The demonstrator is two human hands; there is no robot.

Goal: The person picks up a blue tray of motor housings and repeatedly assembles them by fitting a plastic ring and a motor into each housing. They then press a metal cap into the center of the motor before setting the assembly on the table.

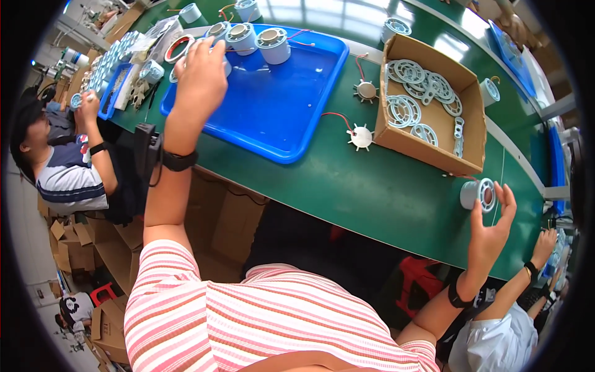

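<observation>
My left hand (201,77) is over the far left corner of a blue tray (266,133), its fingers apart and bent slightly down. Its fingertips come close to a light blue cylindrical housing (218,31); whether they touch is unclear. Another housing is partly hidden beneath the hand. Beside these in the tray are a housing with a metal core (240,40) and a similar one (273,46) with thin wires. At the right, my right hand (489,229) has thumb and fingers spread around a light blue housing (471,195) with a ring-shaped end. The thumb overlaps its side; no firm grip shows.
An open cardboard box (431,160) holds several light blue rings and plates. Between tray and box lie two spoked metal discs, one dark (365,91) and one silver (361,137), with red wires. A tape roll (180,48) lies left of the tray. Other people sit on both sides.
</observation>
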